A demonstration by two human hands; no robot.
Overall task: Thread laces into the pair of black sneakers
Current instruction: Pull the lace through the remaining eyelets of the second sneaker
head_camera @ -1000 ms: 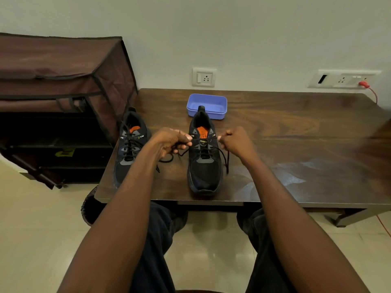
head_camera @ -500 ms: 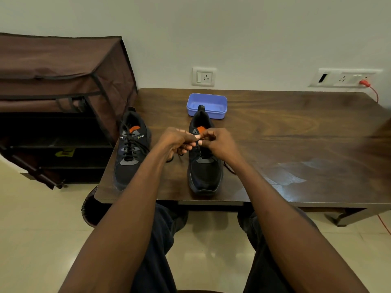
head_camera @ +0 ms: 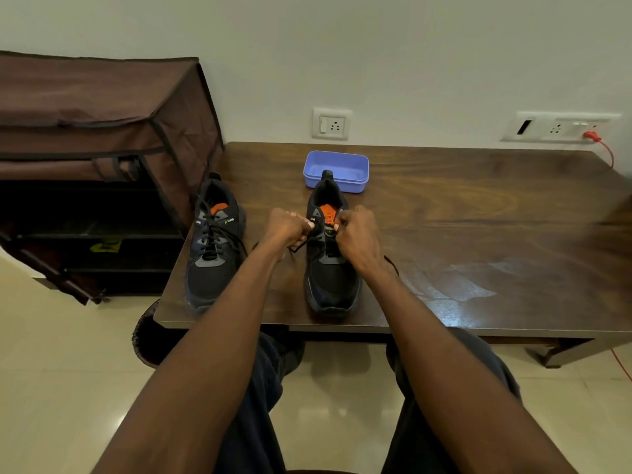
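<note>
Two black sneakers with orange insoles stand toe-toward-me near the front edge of a dark wooden table [head_camera: 478, 213]. The left sneaker [head_camera: 213, 248] is laced and stands alone. Over the tongue of the right sneaker [head_camera: 331, 278] my left hand [head_camera: 289, 229] pinches a black lace [head_camera: 297, 247] that trails down beside the shoe. My right hand [head_camera: 357, 237] pinches the other lace end at the top eyelets; a loop of lace [head_camera: 391, 261] shows behind its wrist. The fingers hide the upper eyelets.
A blue plastic tray [head_camera: 337, 171] sits just behind the right sneaker's heel. A brown fabric shoe rack [head_camera: 102, 148] stands against the table's left side. Wall sockets [head_camera: 331, 124] and a red cable [head_camera: 603, 145] are at the back. My knees are under the table's front edge.
A second ago my hands were apart, pulling the lace ends outward. They came together over the tongue, and have now drawn slightly apart again at the top eyelets.
</note>
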